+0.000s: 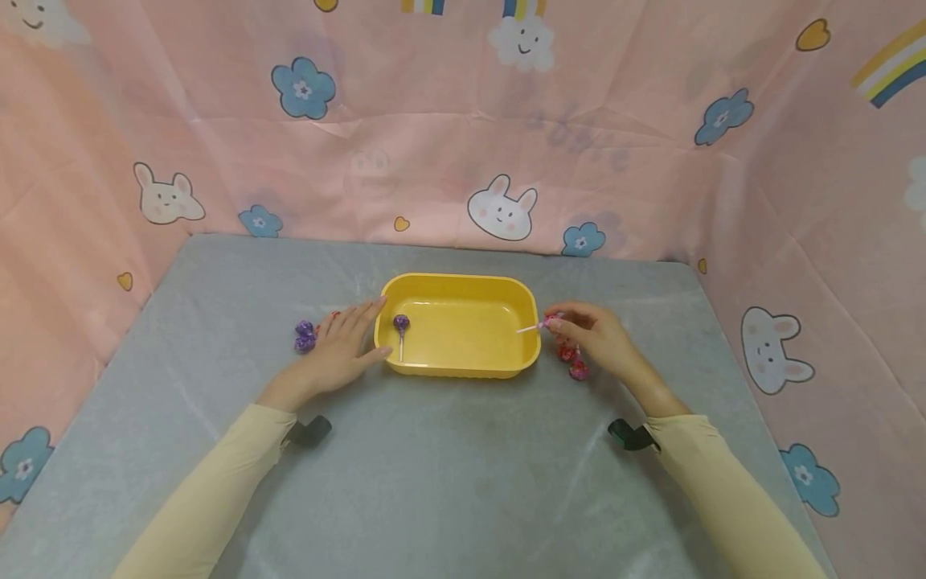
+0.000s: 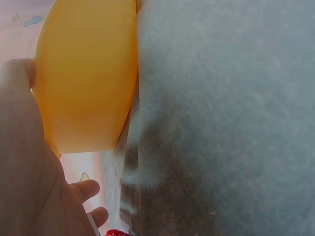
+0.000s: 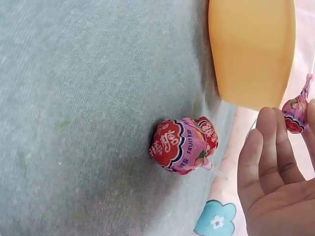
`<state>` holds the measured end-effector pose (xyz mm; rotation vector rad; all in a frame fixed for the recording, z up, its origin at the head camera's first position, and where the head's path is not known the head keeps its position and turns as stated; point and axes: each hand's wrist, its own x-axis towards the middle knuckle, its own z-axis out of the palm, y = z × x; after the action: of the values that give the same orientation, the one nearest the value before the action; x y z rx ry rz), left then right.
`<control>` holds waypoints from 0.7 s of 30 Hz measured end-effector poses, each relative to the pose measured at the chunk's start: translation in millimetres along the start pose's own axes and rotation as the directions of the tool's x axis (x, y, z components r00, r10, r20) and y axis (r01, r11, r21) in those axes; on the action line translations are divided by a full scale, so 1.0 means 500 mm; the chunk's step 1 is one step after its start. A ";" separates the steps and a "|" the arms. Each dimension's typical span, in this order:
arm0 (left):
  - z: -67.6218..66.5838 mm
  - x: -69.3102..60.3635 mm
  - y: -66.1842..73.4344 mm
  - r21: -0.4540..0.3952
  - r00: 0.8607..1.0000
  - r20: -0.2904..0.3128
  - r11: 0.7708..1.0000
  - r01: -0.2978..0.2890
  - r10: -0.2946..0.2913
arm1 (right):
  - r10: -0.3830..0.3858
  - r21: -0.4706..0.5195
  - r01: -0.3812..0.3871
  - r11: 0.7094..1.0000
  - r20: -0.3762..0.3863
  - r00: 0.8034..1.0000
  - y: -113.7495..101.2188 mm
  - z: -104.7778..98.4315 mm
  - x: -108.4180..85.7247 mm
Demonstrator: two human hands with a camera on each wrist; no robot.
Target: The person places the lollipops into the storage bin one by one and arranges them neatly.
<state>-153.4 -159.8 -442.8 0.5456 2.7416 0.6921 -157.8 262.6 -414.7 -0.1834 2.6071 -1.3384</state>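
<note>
A yellow tray [image 1: 457, 371] stands in the middle of the table. My left hand [image 1: 334, 355] touches its left rim with spread, fairly straight fingers. Over the tray's right rim, my right hand [image 1: 602, 338] pinches a pink-wrapped lollipop [image 3: 295, 115], its white stick pointing left over the inside. One purple lollipop [image 1: 401, 322] lies inside the tray at the left. Beside my left hand are purple lollipops [image 1: 305, 336] and a red one [image 1: 335, 314], partly hidden by the fingers. Below my right hand lie red-and-pink lollipops [image 3: 177, 147] on the table.
A grey cloth [image 1: 463, 474] covers the table. Pink printed curtains [image 1: 434, 145] hang behind it and along both sides. Dark wrist straps [image 1: 309, 433] sit at both sleeve cuffs.
</note>
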 end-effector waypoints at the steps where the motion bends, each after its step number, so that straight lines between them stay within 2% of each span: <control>1: 0.000 0.000 0.000 0.000 1.000 0.000 1.000 -0.001 0.001 | -0.001 -0.001 0.001 1.000 0.001 1.000 0.000 0.001 0.000; 12: 0.001 -0.001 -0.003 -0.002 1.000 0.006 1.000 -0.001 0.001 | -0.007 0.022 0.007 1.000 -0.014 1.000 -0.006 0.000 0.012; 17: 0.000 -0.001 -0.003 -0.004 1.000 0.005 1.000 -0.006 0.006 | 0.026 -0.024 -0.026 0.999 -0.023 0.999 -0.016 0.003 0.016; 21: 0.000 -0.001 -0.002 -0.003 1.000 0.002 1.000 -0.004 0.004 | 0.015 -0.050 -0.018 0.999 -0.041 0.999 -0.023 0.007 0.022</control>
<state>-153.3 -160.8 -443.5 0.5512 2.7379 0.6958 -167.3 250.8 -408.6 -0.1438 2.6717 -1.2846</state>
